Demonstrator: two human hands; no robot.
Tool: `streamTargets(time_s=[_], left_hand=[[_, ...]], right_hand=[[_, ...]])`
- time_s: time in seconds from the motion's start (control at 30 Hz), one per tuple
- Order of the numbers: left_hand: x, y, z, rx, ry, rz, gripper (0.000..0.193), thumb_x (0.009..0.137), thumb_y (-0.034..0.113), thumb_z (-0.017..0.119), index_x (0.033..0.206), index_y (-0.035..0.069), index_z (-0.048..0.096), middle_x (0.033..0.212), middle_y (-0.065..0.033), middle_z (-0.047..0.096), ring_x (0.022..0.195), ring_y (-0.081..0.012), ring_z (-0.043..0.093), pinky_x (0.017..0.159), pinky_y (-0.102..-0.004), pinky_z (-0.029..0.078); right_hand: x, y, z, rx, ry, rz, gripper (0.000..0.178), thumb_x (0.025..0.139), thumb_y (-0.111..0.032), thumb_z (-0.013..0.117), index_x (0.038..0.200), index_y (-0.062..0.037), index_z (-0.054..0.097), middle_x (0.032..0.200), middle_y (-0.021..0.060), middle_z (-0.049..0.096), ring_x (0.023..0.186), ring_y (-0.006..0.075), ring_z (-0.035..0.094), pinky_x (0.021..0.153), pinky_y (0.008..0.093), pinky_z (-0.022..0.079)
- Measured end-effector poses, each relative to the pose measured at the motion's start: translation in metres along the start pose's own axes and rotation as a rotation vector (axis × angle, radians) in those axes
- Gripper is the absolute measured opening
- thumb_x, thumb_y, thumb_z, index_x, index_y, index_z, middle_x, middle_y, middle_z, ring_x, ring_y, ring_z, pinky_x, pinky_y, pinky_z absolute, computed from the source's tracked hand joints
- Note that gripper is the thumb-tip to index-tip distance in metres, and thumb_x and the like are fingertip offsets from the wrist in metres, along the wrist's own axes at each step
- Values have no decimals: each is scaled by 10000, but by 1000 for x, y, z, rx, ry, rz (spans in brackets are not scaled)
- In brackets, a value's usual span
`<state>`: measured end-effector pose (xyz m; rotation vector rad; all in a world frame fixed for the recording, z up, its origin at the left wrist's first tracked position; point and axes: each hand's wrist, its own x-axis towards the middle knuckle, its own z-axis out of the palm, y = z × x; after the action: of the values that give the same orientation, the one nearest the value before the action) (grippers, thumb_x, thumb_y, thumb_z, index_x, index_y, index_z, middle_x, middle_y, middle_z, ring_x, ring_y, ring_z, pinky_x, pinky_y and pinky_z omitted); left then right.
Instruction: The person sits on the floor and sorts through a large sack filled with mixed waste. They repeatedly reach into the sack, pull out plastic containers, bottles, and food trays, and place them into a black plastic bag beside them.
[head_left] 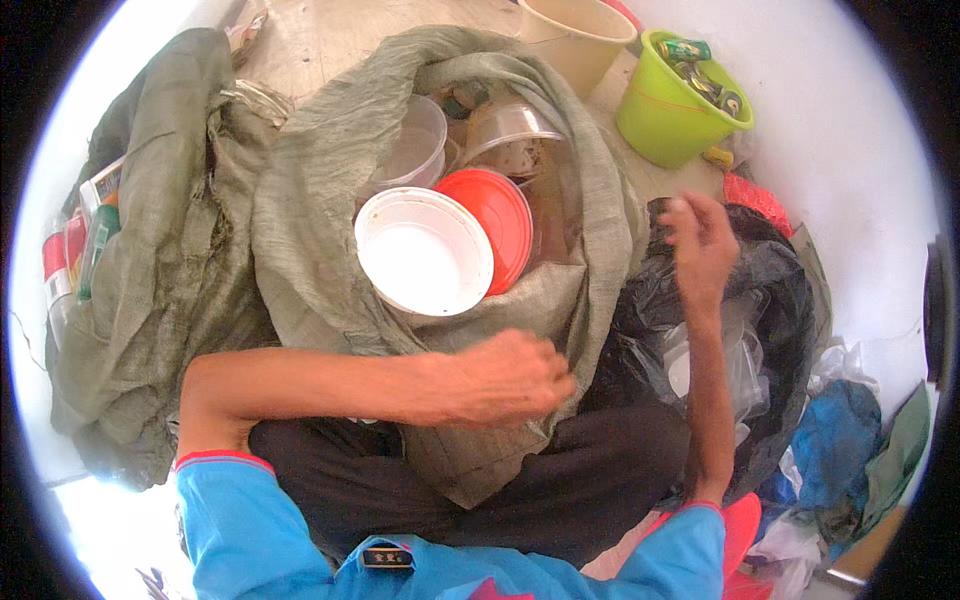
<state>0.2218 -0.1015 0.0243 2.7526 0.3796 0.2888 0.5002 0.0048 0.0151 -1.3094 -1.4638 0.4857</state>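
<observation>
Before me stands a grey-green woven sack [310, 220] with its mouth spread wide. In it lie a white round plastic tub [425, 255], a red round lid [500, 225] and clear plastic containers [415, 140]. My left hand [515, 378] is over the sack's near side, its fingers curled closed; whatever they may hold is hidden. On the right, my right hand [700, 240] is raised by the black plastic bag [785, 290], its fingers loosely bent and apart with nothing seen in them. Clear plastic pieces [735, 355] show in that bag.
A lime-green bucket [665, 120] with crushed cans stands at the far right, beside a cream bucket [575, 40]. Another woven sack [170, 270] with bottles [98, 250] at its side stands on the left. Blue and clear bags [835, 440] lie at the lower right.
</observation>
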Motion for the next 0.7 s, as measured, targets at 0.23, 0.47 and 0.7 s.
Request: streamTargets(time_s=[0.23,0.47,0.7], left_hand=[[-69,-51,-84,479,412,-594,407,853,236,722,1179,16,618,1179,-205,585,1086,-393,582,917,-465,491],[-133,-72,-69,165,318,-1046,581,842,265,723,1335,46,506,1198,-224,584,1108,-404,585,934,-476,471],[-142,-91,-64,97,280,-1098,495,807,225,711,1247,36,582,1016,-243,693,953,-412,666,853,-492,508]], right_hand=[[1,-52,115,-236,-862,220,682,861,-562,694,1076,84,659,832,121,687,657,188,657,602,322,554],[-7,-13,147,-99,-1113,470,594,883,-495,662,1082,64,681,787,118,681,534,183,619,480,300,522],[-30,3,151,-182,-865,127,599,836,-524,689,965,61,707,808,209,719,777,366,707,752,468,551]])
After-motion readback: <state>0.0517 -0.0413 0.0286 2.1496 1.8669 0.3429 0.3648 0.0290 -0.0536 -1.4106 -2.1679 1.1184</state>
